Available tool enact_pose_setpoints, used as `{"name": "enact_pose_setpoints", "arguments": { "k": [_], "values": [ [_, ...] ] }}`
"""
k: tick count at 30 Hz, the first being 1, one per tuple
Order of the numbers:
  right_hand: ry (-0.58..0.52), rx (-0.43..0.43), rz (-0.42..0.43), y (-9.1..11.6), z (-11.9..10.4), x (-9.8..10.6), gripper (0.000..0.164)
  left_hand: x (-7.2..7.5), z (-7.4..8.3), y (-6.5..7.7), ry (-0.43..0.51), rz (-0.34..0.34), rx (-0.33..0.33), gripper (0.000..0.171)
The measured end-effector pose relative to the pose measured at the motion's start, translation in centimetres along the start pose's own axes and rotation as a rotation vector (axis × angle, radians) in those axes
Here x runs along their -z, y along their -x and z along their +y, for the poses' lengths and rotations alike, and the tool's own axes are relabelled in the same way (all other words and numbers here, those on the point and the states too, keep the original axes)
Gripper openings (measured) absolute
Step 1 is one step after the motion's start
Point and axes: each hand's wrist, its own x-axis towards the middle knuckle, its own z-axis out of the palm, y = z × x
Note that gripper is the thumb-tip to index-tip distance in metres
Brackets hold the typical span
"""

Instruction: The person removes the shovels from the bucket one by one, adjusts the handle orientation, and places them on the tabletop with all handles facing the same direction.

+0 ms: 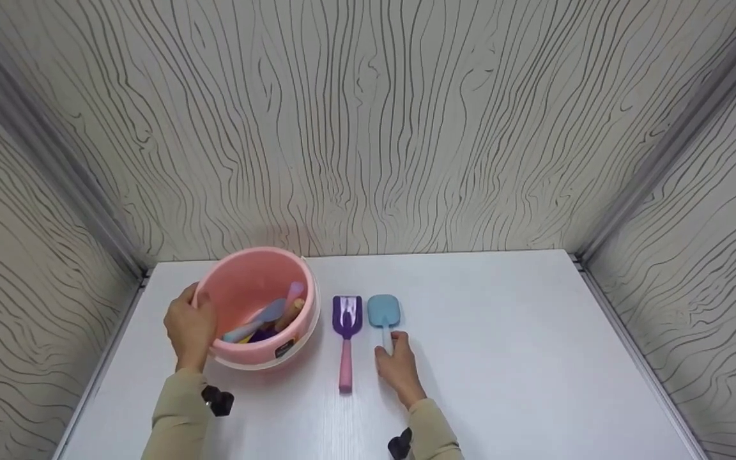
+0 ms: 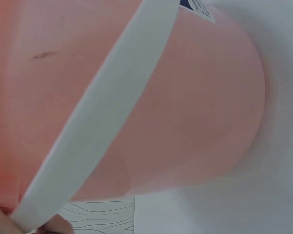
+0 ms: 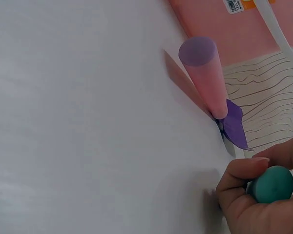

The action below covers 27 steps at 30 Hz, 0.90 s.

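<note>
The right hand (image 3: 256,212) grips a teal handle (image 3: 273,185).

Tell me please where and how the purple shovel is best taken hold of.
Probably by its pink handle, from the near side and above: the purple shovel lies with this slim, straight part nearest and its wide blade pointing away.

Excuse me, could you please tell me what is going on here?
A person's left hand grips the pink bucket by its rim, with several things lying inside it. The right hand holds the blue shovel by its handle. Between the bucket and the blue shovel, the purple shovel lies on the white table, with neither hand on it.
</note>
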Motion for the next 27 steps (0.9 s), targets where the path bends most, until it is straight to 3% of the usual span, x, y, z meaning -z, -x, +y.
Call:
{"name": "enact_pose_setpoints", "arguments": {
  "k": [9,17,27],
  "values": [
    [0.066,0.034,0.014,0.5,-0.3,-0.4,0.058,0.0,0.1,0.1,0.002,0.0,0.029,0.047],
    [0.141,0.105,0.049,1.1,0.0,-0.6,0.059,-0.1,-0.1,0.0,0.012,-0.009,0.003,0.047],
    [0.214,0.107,0.088,1.1,0.2,-0.6,0.058,-0.1,-0.2,0.1,0.006,0.011,-0.002,0.047]
  ]
}}
